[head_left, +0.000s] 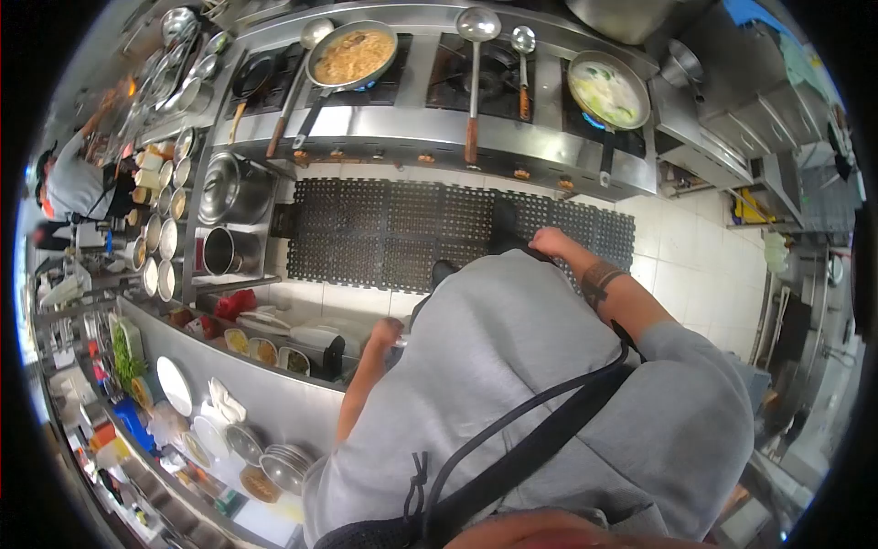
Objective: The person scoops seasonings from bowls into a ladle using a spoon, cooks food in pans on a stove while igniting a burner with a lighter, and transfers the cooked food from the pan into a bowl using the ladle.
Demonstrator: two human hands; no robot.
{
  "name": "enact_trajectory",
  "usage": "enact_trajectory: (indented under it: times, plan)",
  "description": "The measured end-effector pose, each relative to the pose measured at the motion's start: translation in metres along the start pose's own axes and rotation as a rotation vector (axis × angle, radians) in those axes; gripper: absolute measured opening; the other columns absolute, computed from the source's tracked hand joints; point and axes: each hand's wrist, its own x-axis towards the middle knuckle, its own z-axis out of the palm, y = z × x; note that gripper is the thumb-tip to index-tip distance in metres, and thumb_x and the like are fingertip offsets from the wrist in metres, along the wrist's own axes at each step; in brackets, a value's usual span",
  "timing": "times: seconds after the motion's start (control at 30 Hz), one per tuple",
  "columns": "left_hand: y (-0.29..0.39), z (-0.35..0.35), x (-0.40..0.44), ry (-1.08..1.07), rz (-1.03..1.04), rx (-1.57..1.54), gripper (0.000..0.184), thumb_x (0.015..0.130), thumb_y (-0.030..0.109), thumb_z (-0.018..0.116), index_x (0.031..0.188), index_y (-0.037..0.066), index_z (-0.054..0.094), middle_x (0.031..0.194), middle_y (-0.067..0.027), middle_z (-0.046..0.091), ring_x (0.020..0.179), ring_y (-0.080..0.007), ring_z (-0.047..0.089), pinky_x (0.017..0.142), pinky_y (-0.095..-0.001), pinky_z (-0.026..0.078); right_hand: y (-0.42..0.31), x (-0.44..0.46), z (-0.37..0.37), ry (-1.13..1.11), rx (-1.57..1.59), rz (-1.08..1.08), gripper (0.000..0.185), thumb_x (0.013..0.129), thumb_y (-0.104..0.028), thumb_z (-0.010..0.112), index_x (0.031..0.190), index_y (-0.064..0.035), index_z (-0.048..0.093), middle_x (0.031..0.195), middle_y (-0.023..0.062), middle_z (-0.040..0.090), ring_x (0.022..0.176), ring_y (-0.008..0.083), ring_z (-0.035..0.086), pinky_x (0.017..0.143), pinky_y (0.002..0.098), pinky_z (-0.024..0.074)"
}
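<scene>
My left hand (388,331) is at the left of my body, beside the counter with food containers. Its fingers are curled, with a small pale thing at them that I cannot make out. My right hand (550,242) is closed in front of my body, over the black floor mat (384,229); what it holds, if anything, is hidden. On the stove ahead stand a pan of brownish food (355,57) and a pan of pale, creamy food with green pieces (608,91), each over a flame. Neither hand touches a pan.
Between the pans lie a large ladle (473,82) and a smaller one (523,69). Large pots (229,188) and stacked containers stand at the left. Plates (174,386) and metal bowls (285,468) rest at the lower left. Another person (78,188) works at the far left.
</scene>
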Motion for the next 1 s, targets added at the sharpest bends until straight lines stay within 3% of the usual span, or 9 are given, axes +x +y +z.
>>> enact_trajectory:
  times: [0.1, 0.17, 0.27, 0.4, 0.5, 0.6, 0.77, 0.87, 1.0]
  plan:
    - [-0.01, -0.001, 0.003, -0.037, -0.169, -0.18, 0.023, 0.084, 0.025, 0.067, 0.095, 0.007, 0.075, 0.105, -0.0141, 0.074, 0.098, -0.0327, 0.07, 0.084, -0.0446, 0.057, -0.002, 0.012, 0.002, 0.036, -0.003, -0.017, 0.036, 0.085, -0.04, 0.068, 0.09, -0.0055, 0.078, 0.095, 0.019, 0.073, 0.089, 0.0361, 0.07, 0.081, 0.0468, 0.0556]
    - [-0.016, -0.007, 0.007, -0.022, -0.043, 0.13, 0.018, 0.081, 0.024, 0.068, 0.087, 0.008, 0.073, 0.096, -0.0137, 0.074, 0.094, -0.0336, 0.07, 0.08, -0.0459, 0.057, 0.001, 0.021, 0.002, 0.092, 0.025, 0.016, 0.034, 0.086, -0.038, 0.068, 0.09, -0.0063, 0.078, 0.096, 0.0184, 0.073, 0.091, 0.0365, 0.07, 0.082, 0.0469, 0.0554]
    - [-0.019, -0.008, 0.016, 0.101, 0.127, 0.249, 0.015, 0.077, 0.023, 0.069, 0.082, 0.009, 0.07, 0.093, -0.0136, 0.073, 0.092, -0.035, 0.069, 0.079, -0.0467, 0.057, -0.012, 0.022, -0.025, 0.023, 0.042, 0.023, 0.034, 0.085, -0.039, 0.07, 0.09, -0.0062, 0.078, 0.095, 0.0178, 0.074, 0.092, 0.0363, 0.069, 0.083, 0.0466, 0.0555]
    - [-0.013, -0.001, 0.028, 0.217, 0.193, 0.179, 0.016, 0.074, 0.024, 0.071, 0.083, 0.011, 0.07, 0.095, -0.0132, 0.073, 0.092, -0.0349, 0.069, 0.08, -0.0471, 0.057, -0.016, 0.035, -0.043, 0.053, 0.001, -0.05, 0.034, 0.085, -0.039, 0.07, 0.09, -0.0057, 0.078, 0.096, 0.0174, 0.074, 0.092, 0.0347, 0.07, 0.083, 0.0466, 0.0555]
    - [-0.003, 0.011, 0.042, 0.101, 0.106, 0.092, 0.017, 0.073, 0.023, 0.072, 0.084, 0.01, 0.07, 0.098, -0.0132, 0.073, 0.093, -0.0354, 0.069, 0.081, -0.0468, 0.057, -0.044, 0.021, -0.072, -0.031, 0.057, 0.038, 0.032, 0.087, -0.037, 0.07, 0.091, -0.0062, 0.078, 0.098, 0.017, 0.075, 0.093, 0.0326, 0.071, 0.083, 0.0459, 0.0557]
    - [-0.002, 0.028, 0.054, 0.157, 0.184, 0.103, 0.019, 0.074, 0.022, 0.072, 0.088, 0.01, 0.073, 0.1, -0.0133, 0.073, 0.095, -0.0349, 0.069, 0.083, -0.046, 0.057, -0.044, 0.02, -0.071, 0.03, 0.098, 0.015, 0.03, 0.089, -0.035, 0.068, 0.091, -0.0069, 0.078, 0.096, 0.0169, 0.075, 0.094, 0.0322, 0.071, 0.083, 0.0452, 0.056]
    - [0.004, 0.024, 0.063, 0.06, 0.059, -0.065, 0.021, 0.079, 0.02, 0.07, 0.096, 0.01, 0.076, 0.103, -0.0131, 0.074, 0.096, -0.0332, 0.07, 0.085, -0.0445, 0.058, -0.023, 0.012, -0.049, 0.103, 0.15, 0.021, 0.03, 0.087, -0.035, 0.069, 0.09, -0.0067, 0.077, 0.092, 0.017, 0.075, 0.09, 0.0331, 0.071, 0.082, 0.0444, 0.0563]
    - [-0.004, 0.012, 0.073, 0.093, 0.24, 0.182, 0.018, 0.082, 0.019, 0.069, 0.095, 0.009, 0.075, 0.102, -0.013, 0.074, 0.094, -0.0313, 0.071, 0.085, -0.0422, 0.058, -0.003, 0.011, -0.039, 0.028, -0.013, 0.003, 0.032, 0.086, -0.036, 0.069, 0.091, -0.0053, 0.077, 0.089, 0.0183, 0.074, 0.087, 0.0337, 0.071, 0.08, 0.0446, 0.0561]
    - [0.011, -0.023, 0.076, 0.104, 0.333, 0.296, 0.018, 0.084, 0.021, 0.068, 0.094, 0.007, 0.074, 0.097, -0.0117, 0.073, 0.085, -0.0268, 0.073, 0.076, -0.04, 0.059, 0.011, -0.007, -0.047, -0.003, 0.131, 0.123, 0.033, 0.084, -0.036, 0.069, 0.092, -0.0042, 0.077, 0.086, 0.0188, 0.074, 0.083, 0.0359, 0.071, 0.077, 0.0453, 0.0559]
